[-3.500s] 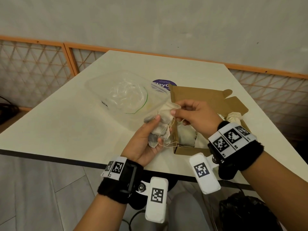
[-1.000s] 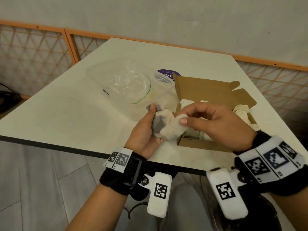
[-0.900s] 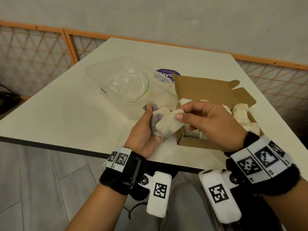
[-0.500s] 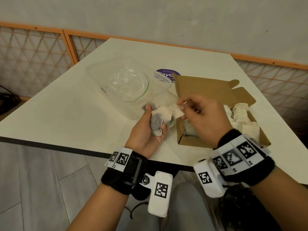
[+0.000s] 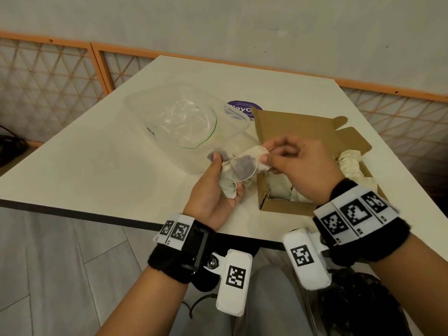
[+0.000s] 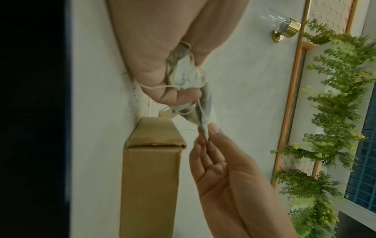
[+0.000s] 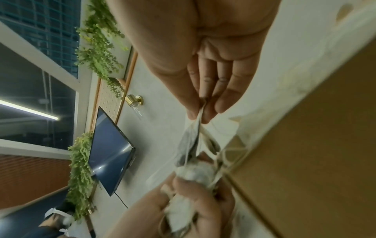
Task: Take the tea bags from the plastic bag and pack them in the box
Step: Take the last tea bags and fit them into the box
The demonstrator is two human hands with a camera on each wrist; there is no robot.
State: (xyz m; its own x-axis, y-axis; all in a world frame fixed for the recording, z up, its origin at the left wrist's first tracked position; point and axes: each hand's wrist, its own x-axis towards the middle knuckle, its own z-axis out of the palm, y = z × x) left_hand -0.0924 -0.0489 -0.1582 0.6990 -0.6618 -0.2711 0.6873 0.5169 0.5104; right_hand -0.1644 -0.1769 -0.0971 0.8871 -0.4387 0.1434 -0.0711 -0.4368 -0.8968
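Observation:
My left hand (image 5: 226,174) grips a bunch of white tea bags (image 5: 228,187) with loose strings, just above the table's front edge. My right hand (image 5: 265,154) pinches the edge of one tea bag (image 5: 244,163) that still touches the bunch, stretched out to the right. The left wrist view shows the bunch (image 6: 187,75) in the left hand (image 6: 173,83), with the right hand (image 6: 209,133) pinching the bag's corner. The open cardboard box (image 5: 278,209) stands under my right hand and holds several tea bags (image 5: 349,161). The clear plastic bag (image 5: 184,127) lies behind my left hand.
A purple round sticker (image 5: 244,109) lies on the white table (image 5: 97,166) behind the box. The box lid (image 5: 295,127) stands open at the back. An orange-framed lattice railing (image 5: 60,76) runs behind the table. The table's dark front edge (image 5: 97,215) is close to my wrists.
My right hand has taken a fresh pinch on one tea bag of the bunch and drawn it out to the right. My left hand has kept its hold in nearly the same place.

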